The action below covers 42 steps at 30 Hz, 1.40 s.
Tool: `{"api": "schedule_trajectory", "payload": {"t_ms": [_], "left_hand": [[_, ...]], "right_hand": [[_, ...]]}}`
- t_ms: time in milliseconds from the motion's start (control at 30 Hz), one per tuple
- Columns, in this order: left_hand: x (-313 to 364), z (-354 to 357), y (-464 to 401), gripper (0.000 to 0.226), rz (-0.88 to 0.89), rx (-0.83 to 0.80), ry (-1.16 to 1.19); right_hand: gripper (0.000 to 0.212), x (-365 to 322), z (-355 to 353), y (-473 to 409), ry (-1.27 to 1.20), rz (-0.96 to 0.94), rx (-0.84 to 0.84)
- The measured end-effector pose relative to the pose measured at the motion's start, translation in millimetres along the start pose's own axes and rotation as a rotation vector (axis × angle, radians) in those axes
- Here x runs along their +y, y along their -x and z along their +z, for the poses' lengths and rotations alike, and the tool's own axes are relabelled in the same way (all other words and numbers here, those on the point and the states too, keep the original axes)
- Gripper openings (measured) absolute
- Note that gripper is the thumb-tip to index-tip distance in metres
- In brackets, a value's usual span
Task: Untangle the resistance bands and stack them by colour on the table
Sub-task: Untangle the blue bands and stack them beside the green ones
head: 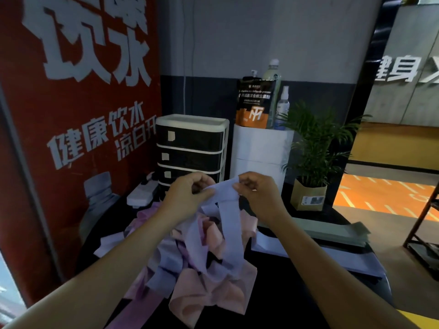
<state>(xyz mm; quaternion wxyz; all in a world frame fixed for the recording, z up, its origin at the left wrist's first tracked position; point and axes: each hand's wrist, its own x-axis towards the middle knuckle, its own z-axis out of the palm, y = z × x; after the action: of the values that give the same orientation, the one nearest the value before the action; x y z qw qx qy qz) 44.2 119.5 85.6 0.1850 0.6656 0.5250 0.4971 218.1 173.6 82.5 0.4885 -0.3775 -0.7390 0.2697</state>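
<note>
At frame centre, your left hand [190,189] and right hand [255,189] pinch the lilac band [229,217] with their fingers, lifting it clear of the tangle [204,269] on the bench [297,281] for separation.

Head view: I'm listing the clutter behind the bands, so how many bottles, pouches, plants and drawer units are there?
Bottles: 3 (pump, capped, spray)
Pouch: 1
Plant: 1
Drawer unit: 1
Total: 6
</note>
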Motion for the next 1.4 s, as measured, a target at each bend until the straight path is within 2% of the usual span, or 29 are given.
{"api": "schedule_trajectory", "payload": {"t_ms": [200,300,400,633,833,933,1000,1067,1133,1200,1300,1400], "left_hand": [[-5,9,-3,0.023,0.038,-0.017,-0.233],[-15,9,-4,0.032,0.038,0.010,-0.210],[-19,9,-9,0.023,-0.026,0.017,-0.165],[-9,4,-15,0.011,-0.119,-0.053,0.153],[13,8,-16,0.019,-0.209,-0.089,0.272],[28,7,-10,0.025,-0.306,-0.288,0.647],[34,7,-6,0.031,-0.350,-0.400,0.745],[37,14,-9,0.028,-0.295,-0.343,0.624],[37,20,-15,0.012,-0.170,-0.149,0.402],[31,24,-23,0.024,-0.028,-0.040,0.219],[29,26,-29,0.040,0.090,-0.181,0.166],[36,34,-32,0.032,0.108,-0.223,0.228]], "right_hand": [[0.006,-20,-23,-15,0.045,-0.064,0.052],[0.005,-22,-36,-21,0.004,-0.053,0.136],[0.008,-23,-46,-20,-0.028,-0.023,0.158],[0.015,-26,-52,-23,-0.077,0.027,0.204],[0.009,-23,-49,-22,-0.147,0.084,0.190],[0.009,-22,-46,-19,-0.202,0.102,0.157],[0.011,-22,-44,-17,-0.221,0.108,0.115],[0.008,-21,-44,-14,-0.211,0.080,0.050],[0.011,-20,-44,-11,-0.226,0.046,-0.022],[0.015,-19,-45,-8,-0.270,0.023,-0.075],[0.015,-21,-47,-5,-0.222,-0.037,-0.110],[0.019,-23,-46,-1,-0.208,-0.025,-0.098]]}}
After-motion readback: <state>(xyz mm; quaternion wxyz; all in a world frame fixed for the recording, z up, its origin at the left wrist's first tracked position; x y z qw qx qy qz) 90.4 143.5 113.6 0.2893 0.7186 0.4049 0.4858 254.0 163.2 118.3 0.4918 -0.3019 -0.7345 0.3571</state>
